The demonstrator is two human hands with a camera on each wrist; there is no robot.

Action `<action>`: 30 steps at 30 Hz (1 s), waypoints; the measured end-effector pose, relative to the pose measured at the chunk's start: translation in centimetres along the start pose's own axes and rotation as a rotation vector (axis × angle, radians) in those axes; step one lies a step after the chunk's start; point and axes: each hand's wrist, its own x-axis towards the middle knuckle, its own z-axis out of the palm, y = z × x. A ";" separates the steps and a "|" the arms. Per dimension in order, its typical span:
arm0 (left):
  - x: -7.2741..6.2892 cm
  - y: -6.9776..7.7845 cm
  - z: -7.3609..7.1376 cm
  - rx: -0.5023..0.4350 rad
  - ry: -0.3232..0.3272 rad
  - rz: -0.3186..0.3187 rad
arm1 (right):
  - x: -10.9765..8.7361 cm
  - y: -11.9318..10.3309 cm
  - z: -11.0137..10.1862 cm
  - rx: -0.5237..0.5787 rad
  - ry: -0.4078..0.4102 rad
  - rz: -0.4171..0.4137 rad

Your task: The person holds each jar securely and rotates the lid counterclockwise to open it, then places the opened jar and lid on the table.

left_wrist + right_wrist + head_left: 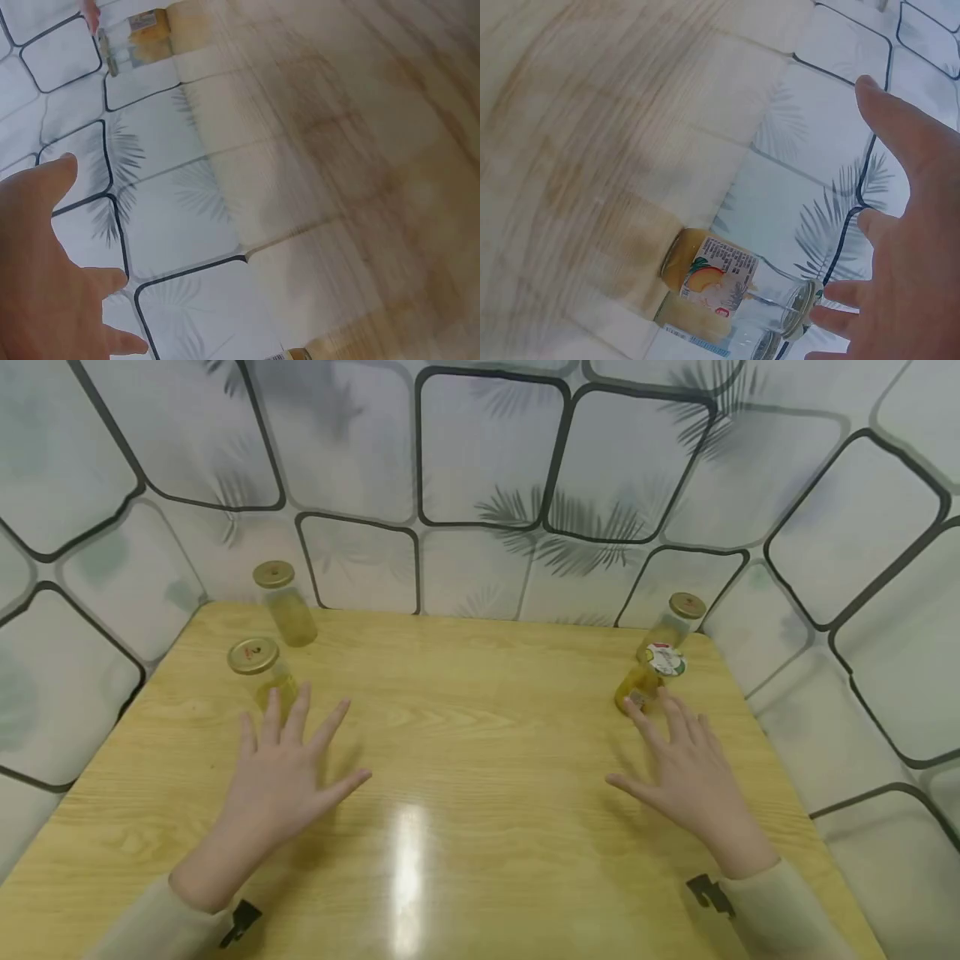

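My left hand [281,781] hovers over the left side of the table with fingers spread, holding nothing. Just beyond its fingertips stands a glass jar [257,658] with a gold lid and some yellow contents, partly hidden by the fingers. Behind that is a second gold-lidded jar [291,610]. On the right, my right hand [693,772] is also spread and holds nothing, its fingertips overlapping a jar of yellow fruit [636,687] with a patterned white lid. The right wrist view shows this jar's peach label [718,277]. Another gold-lidded jar [671,625] stands right behind it.
The glossy wooden table [465,760] is bounded by a pale wall [487,452] with dark stone-like outlines and leaf prints. Side walls [885,693] rise along its right and left edges. A bright reflection lies across the table's front middle.
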 end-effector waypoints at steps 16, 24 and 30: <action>1.9 -0.1 -1.8 -0.030 0.161 0.068 | 4.0 -1.7 -1.8 -0.021 0.142 -0.107; 3.1 -0.8 -3.3 -0.036 0.204 0.075 | 5.4 -2.7 -2.4 -0.015 0.192 -0.158; 4.0 -1.6 -4.1 -0.050 0.305 0.093 | 6.8 -3.7 -2.7 0.006 0.226 -0.192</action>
